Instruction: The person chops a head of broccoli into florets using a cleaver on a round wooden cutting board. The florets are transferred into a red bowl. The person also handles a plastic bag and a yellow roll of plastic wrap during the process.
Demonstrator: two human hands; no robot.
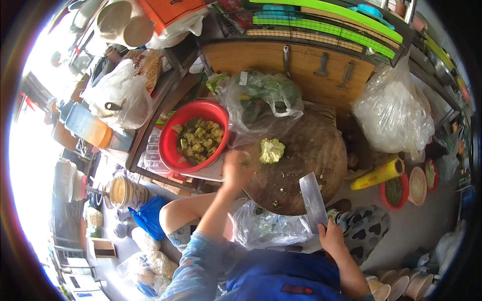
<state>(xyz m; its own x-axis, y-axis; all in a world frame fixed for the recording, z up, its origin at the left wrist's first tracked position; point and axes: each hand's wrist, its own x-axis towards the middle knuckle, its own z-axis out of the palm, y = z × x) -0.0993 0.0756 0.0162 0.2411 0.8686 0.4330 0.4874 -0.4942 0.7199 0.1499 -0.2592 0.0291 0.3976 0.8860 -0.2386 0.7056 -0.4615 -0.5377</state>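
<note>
My right hand [333,237] grips the handle of a cleaver [313,201], whose broad blade lies over the near right edge of a round wooden chopping board [312,150]. A cut head of cauliflower [272,150] rests on the board with small crumbs around it. My left hand [237,170] is blurred at the board's left edge, between the cauliflower and a red plastic basin [164,145]. A greenish patch shows at its fingers, too smeared to name. Inside the basin lie several cauliflower florets [201,139].
A clear plastic bag of green vegetables [263,98] sits against the board's far side. Below the near edge is another plastic bag [269,229]. To the right are a yellow roll [378,173], a red bowl [403,201] and a large hanging plastic bag [395,109]. A metal-framed shelf edge [150,126] runs along the left.
</note>
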